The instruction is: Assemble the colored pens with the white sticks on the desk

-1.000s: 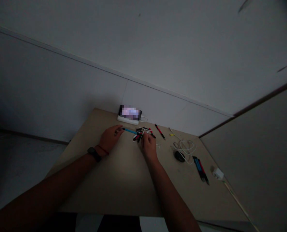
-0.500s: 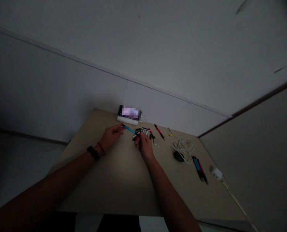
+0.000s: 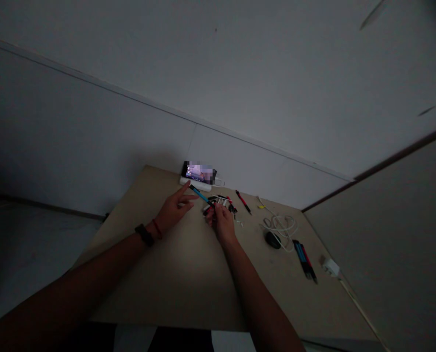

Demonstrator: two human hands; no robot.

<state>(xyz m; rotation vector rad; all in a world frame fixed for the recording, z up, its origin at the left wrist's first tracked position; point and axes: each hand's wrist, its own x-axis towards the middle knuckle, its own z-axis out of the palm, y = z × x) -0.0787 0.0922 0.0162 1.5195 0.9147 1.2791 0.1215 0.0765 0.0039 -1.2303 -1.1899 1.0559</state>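
Blue pen (image 3: 200, 194), one: we see it aslant over the table (image 3: 188, 283). Right hand (image 3: 223, 222): pinching its near end. Left hand (image 3: 172, 210): fingers spread beside the far end; contact, we cannot tell. Loose parts (image 3: 230, 201): heaped beyond the right hand. Step, we judge: working the far end; next move calls for a steady right pinch.

Blue pen (image 3: 200, 195): smooth plastic. Tabletop (image 3: 181, 288): smooth, matt. Wall (image 3: 262, 88): matt. White plug (image 3: 331, 267): plastic.

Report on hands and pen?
Right hand grips slim blue-and-black pen. Left hand open at its far end. Small black, red, white pieces close by.
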